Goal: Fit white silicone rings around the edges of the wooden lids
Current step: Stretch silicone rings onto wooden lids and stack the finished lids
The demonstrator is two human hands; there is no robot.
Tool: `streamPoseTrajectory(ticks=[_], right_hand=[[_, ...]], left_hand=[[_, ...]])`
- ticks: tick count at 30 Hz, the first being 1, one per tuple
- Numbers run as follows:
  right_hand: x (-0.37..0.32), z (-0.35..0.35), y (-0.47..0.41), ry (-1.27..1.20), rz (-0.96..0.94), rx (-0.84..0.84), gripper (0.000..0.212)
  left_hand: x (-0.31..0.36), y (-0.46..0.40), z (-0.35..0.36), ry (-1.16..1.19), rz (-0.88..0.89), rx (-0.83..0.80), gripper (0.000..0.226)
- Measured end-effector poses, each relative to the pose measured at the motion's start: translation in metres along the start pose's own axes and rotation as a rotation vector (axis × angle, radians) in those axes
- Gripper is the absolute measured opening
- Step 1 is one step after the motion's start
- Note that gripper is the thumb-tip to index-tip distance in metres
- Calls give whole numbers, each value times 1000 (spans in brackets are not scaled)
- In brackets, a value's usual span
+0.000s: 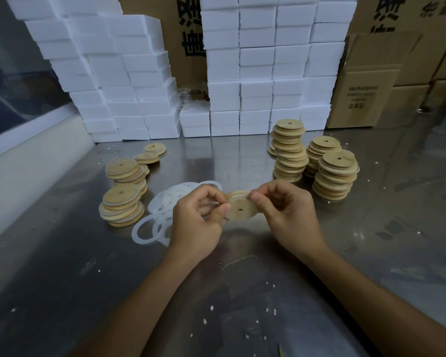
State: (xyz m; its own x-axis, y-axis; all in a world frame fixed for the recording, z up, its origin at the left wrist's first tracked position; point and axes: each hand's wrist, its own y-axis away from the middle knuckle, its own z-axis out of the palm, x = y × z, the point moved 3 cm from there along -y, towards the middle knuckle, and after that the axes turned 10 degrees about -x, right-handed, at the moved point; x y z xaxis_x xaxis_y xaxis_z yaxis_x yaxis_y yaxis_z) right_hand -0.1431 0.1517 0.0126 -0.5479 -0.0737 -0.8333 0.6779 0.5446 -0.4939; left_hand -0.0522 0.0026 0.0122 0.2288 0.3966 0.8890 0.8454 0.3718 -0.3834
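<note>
Wooden lid (242, 208) between both hands' (196, 222) pinching fingertips (255, 196)

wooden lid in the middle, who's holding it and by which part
Both hands hold the wooden lid by its rim: the left hand pinches the left edge, the right hand pinches the upper right edge. Whether a ring is on it cannot be told.

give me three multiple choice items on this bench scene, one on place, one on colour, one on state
1. Where does the pile of loose rings lie?
A. beside the left hand
B. on the cardboard cartons
C. right of the tall stacks

2. What colour are the foam blocks at the back?
A. black
B. white
C. green

3. How is the wooden lid held?
A. flat on the table, untouched
B. by the right hand alone
C. by both hands

Key: 1 A, the pile shows just left of that hand; 2 B, all are white; 3 C, fingers of each hand pinch its edge.
</note>
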Motion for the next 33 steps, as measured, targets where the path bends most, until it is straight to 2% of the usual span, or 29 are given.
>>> streamPoseTrajectory(ticks=[4,11,19,21,23,25,28,30,33], right_hand=[[4,3,1,-25,34,-65,5],[4,1,0,57,32,-73,10],[2,6,3,-78,63,-77,13],[-1,5,4,44,-6,-57,14],[-7,4,5,192,-112,-34,11],[-11,4,4,273,-177,-34,8],[-11,3,3,295,-171,-57,6],[-10,2,3,278,-155,-57,3],[-7,4,4,173,-98,-35,4]], left_hand=[[-3,0,-1,113,-63,7,21],[-3,2,2,242,-154,17,18],[-8,1,1,517,-314,8,14],[-10,1,1,457,-319,-12,15],[-8,1,1,293,-250,-24,16],[-4,1,1,42,-92,-19,18],[5,0,-2,-270,133,10,21],[6,1,-3,-259,150,1,24],[5,0,-3,-54,14,-40,25]])
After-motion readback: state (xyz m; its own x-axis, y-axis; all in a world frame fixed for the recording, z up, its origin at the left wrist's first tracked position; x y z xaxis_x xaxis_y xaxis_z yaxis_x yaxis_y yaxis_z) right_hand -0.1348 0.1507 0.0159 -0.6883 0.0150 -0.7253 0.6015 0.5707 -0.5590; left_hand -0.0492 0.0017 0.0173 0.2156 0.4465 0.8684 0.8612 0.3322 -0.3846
